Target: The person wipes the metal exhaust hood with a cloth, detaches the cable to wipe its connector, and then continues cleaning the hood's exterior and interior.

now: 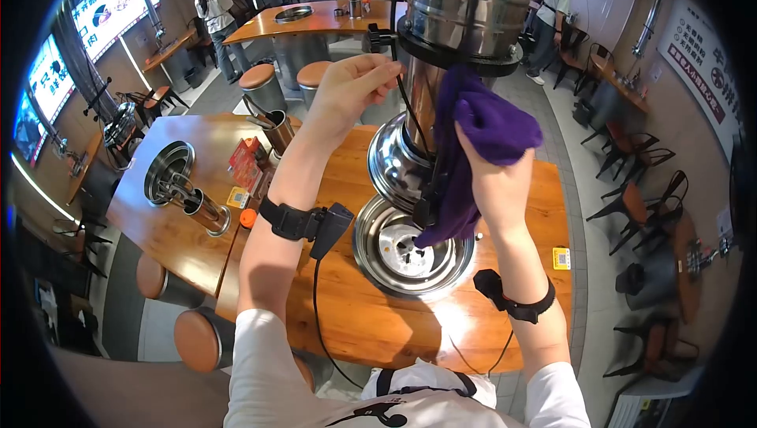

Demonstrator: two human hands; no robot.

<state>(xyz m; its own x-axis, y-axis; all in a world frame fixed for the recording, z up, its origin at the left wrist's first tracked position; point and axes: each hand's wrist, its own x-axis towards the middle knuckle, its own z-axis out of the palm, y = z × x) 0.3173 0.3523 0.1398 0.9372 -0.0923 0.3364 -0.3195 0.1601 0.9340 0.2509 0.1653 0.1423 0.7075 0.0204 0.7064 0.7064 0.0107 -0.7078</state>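
Observation:
A purple cloth [498,130] is bunched in my right hand [501,179], which presses it against the metal exhaust pipe [423,93] over the table. Part of the cloth hangs down past the pipe's flared hood [392,161]. My left hand [359,93] is on the other side of the pipe, thumb and fingers pinched together at a thin black cord [408,104]. Whether it grips the cord cannot be made out. Below the hood, a round metal grill pan [406,253] is set into the wooden table [331,302].
Left of my arm stand a metal utensil cup [206,213], a second cup [277,132], a red box [246,166] and another grill [169,171]. Round stools [197,340] line the table. Chairs [631,207] stand right. Two people [214,14] are farther back.

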